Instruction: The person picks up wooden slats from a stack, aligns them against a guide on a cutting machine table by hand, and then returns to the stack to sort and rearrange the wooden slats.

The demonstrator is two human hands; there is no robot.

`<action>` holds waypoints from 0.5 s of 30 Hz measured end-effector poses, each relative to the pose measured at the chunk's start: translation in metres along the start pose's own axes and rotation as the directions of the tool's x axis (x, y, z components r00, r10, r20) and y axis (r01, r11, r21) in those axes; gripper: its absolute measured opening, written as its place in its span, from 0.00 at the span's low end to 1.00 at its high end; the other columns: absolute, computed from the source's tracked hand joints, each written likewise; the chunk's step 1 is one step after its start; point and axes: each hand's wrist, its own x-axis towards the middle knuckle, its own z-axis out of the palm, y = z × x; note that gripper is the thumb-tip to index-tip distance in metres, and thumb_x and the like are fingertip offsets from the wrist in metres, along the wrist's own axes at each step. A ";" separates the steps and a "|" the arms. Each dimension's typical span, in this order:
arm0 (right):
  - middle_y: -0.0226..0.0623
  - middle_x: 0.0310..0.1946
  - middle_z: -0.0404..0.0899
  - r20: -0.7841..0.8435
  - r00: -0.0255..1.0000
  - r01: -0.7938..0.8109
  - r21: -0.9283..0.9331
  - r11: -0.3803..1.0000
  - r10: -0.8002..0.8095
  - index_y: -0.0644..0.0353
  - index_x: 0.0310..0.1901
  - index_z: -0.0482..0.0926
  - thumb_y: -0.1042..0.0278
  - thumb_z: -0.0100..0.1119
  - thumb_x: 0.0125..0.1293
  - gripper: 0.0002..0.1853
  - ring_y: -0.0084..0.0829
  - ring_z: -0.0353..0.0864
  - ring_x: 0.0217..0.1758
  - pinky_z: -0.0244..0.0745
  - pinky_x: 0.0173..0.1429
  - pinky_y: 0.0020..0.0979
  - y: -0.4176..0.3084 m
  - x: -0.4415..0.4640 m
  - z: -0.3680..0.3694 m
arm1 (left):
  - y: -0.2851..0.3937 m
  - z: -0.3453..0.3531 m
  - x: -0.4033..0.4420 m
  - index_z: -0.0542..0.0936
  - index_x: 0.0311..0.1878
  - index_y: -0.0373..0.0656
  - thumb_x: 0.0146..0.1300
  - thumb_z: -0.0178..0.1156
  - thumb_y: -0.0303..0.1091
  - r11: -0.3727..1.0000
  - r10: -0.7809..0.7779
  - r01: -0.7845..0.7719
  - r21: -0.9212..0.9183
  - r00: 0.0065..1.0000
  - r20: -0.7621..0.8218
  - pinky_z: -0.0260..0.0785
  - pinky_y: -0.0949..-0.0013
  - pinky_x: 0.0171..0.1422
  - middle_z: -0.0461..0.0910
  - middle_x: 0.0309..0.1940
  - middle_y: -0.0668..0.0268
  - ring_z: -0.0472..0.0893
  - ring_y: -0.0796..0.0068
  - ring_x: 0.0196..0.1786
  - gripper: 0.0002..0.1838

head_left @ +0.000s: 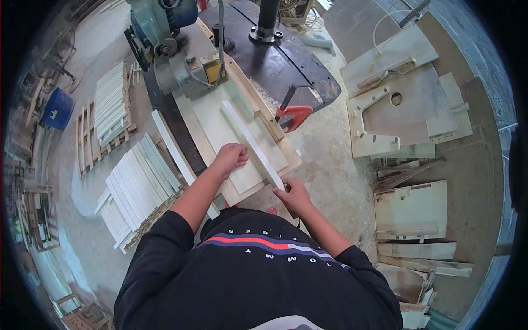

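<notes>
The right grip [294,196] pinches the wooden strip [256,146], which runs ahead of it over the board [249,177]; the left grip [230,159] curls alongside, its hold unclear. Best keep the strip steady, fingers clear of the machine [181,81].

Your right hand [294,197] partly covers the strip's [253,144] near end; the machine [173,77] runs past the top edge; your shirt [275,280] is cut off below.

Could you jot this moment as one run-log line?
right hand: grips near end of white strip; left hand: curled beside strip; strip: over pale board
</notes>
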 end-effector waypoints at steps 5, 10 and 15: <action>0.46 0.31 0.74 -0.017 0.999 -0.028 0.056 0.998 0.029 0.65 0.37 0.79 0.59 0.68 0.49 0.19 0.41 0.75 0.35 0.71 0.40 0.36 -0.007 -0.004 -0.005 | -0.010 0.000 0.002 0.74 0.41 0.37 0.63 0.53 0.37 0.999 -0.046 0.045 0.008 0.997 0.062 0.74 0.69 0.43 0.74 0.34 0.65 0.77 0.72 0.37 0.12; 0.43 0.31 0.73 -0.102 0.982 0.158 0.000 0.987 -0.157 0.64 0.38 0.78 0.61 0.68 0.51 0.17 0.39 0.74 0.35 0.70 0.39 0.35 -0.020 -0.015 -0.018 | -0.004 0.010 -0.009 0.70 0.51 0.35 0.69 0.48 0.41 0.960 -0.026 0.077 -0.267 0.981 0.190 0.74 0.62 0.53 0.75 0.45 0.58 0.78 0.63 0.47 0.18; 0.42 0.31 0.71 -0.194 0.943 0.272 -0.014 0.962 -0.269 0.64 0.37 0.77 0.64 0.67 0.51 0.15 0.40 0.73 0.36 0.69 0.39 0.36 -0.041 -0.026 -0.037 | 0.033 0.013 -0.042 0.69 0.53 0.36 0.71 0.46 0.42 0.897 0.172 0.001 -0.443 0.921 0.350 0.73 0.61 0.54 0.74 0.49 0.57 0.77 0.63 0.50 0.19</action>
